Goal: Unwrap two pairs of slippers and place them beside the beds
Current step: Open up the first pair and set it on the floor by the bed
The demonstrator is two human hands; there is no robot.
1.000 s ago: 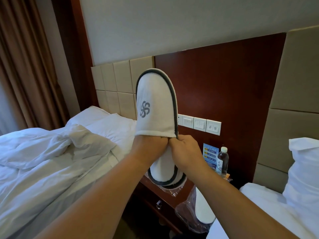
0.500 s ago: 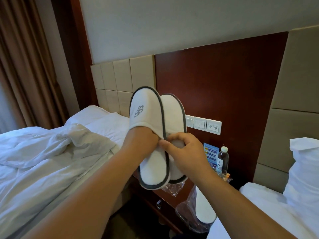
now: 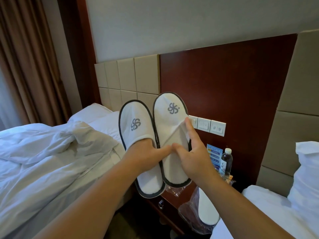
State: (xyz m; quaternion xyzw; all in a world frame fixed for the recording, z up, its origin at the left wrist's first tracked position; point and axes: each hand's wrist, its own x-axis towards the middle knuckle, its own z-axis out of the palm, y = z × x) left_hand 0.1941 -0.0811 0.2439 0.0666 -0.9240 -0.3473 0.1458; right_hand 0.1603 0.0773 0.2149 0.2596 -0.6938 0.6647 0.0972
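Above nightstand (image 3: 190, 189), between left bed (image 3: 43, 161) and right bed (image 3: 259, 204): two unwrapped slippers held upright, touching.
Left hand (image 3: 146, 152): fingers hidden inside left slipper (image 3: 136, 125), grip unclear; thumb on right slipper (image 3: 170, 121).
Right hand (image 3: 191, 157): flat, fingers (image 3: 189, 128) straight against right slipper.
One bagged slipper pack (image 3: 206, 213) below.
One bottle (image 3: 226, 161).

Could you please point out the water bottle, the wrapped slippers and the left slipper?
water bottle (image 3: 226, 163): head view, its body.
wrapped slippers (image 3: 208, 214): head view, white sole inside plastic.
left slipper (image 3: 136, 124): head view, grey logo.
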